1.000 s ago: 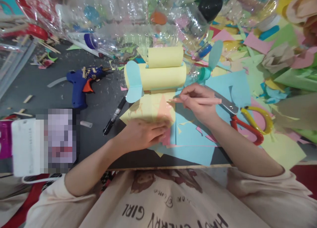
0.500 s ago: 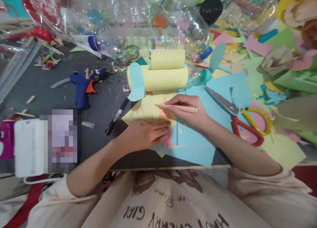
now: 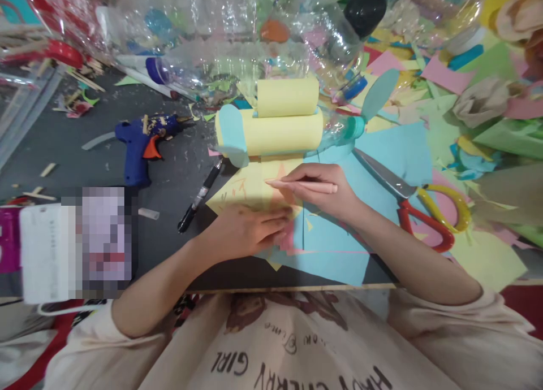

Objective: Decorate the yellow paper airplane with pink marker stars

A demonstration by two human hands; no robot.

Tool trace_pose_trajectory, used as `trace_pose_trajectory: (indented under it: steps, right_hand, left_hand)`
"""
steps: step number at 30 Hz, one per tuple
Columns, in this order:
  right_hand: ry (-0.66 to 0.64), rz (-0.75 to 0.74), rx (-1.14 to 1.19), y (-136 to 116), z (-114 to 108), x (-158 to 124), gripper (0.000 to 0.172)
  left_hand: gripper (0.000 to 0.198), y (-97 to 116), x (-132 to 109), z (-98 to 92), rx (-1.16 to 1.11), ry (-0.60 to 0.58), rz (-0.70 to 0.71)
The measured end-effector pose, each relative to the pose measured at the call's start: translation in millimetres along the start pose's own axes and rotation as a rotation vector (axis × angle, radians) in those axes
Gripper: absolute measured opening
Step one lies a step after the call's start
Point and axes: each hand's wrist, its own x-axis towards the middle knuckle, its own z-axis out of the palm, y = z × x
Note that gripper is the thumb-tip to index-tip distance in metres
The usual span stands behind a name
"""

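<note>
My left hand (image 3: 248,229) lies flat, fingers together, pressing down a pink paper star shape (image 3: 283,195) on a yellow sheet (image 3: 240,189). My right hand (image 3: 328,193) is closed round a pink pencil (image 3: 303,185), its tip touching the paper near the star's upper edge. Just beyond stands a craft model of two yellow paper rolls (image 3: 280,131) with light blue paper ends, fixed on a clear plastic bottle. Light blue paper (image 3: 335,237) lies under my right wrist.
A blue glue gun (image 3: 142,141) and a black marker (image 3: 199,196) lie to the left on the dark table. Red-and-yellow scissors (image 3: 418,206) lie to the right. Clear plastic bottles (image 3: 220,45) and coloured paper scraps crowd the back and right. A white device (image 3: 44,251) sits at left.
My right hand moved left with the pencil, from beside the star to its upper edge. My left hand stayed pressed on the paper.
</note>
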Motion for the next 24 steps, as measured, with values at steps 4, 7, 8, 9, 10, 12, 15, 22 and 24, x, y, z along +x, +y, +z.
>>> trace_pose_trajectory:
  steps: [4, 7, 8, 9, 10, 12, 15, 22, 24]
  right_hand:
    - [0.022, -0.012, 0.011, 0.0, 0.2, -0.3, 0.021]
    - [0.030, 0.000, 0.001, -0.1, 0.4, -0.5, 0.025]
    - [0.032, 0.008, -0.006, -0.1, 0.2, -0.5, 0.026]
    - [0.029, 0.013, -0.011, 0.0, -0.1, -0.5, 0.027]
    - [0.022, 0.015, -0.015, 0.3, -0.6, -0.6, 0.027]
    - [0.006, 0.008, -0.019, 1.3, -1.7, -0.7, 0.025]
    - [-0.014, -0.007, -0.021, 3.0, -2.5, -1.1, 0.023]
    - [0.036, 0.012, -0.030, -0.2, -0.6, -1.2, 0.026]
    - [0.027, 0.017, -0.029, -0.4, -1.5, -0.9, 0.023]
  left_hand:
    - [0.037, 0.4, -0.5, -0.1, -0.007, -0.041, -0.018]
    - [0.037, 0.6, -0.8, 0.5, -0.012, -0.062, -0.023]
    - [0.038, 0.6, -0.8, 0.6, -0.010, -0.058, -0.023]
    - [0.038, 0.5, -0.8, 0.7, -0.008, -0.050, -0.019]
    - [0.038, 0.5, -0.8, 0.7, -0.006, -0.041, -0.015]
    - [0.037, 0.3, -0.9, 0.3, -0.004, -0.035, -0.013]
    - [0.037, 0.3, -1.1, -0.3, -0.013, -0.072, -0.019]
    - [0.036, 1.1, -0.1, -0.4, -0.020, -0.023, -0.016]
    - [0.037, 1.1, 0.0, -1.2, -0.020, -0.037, -0.025]
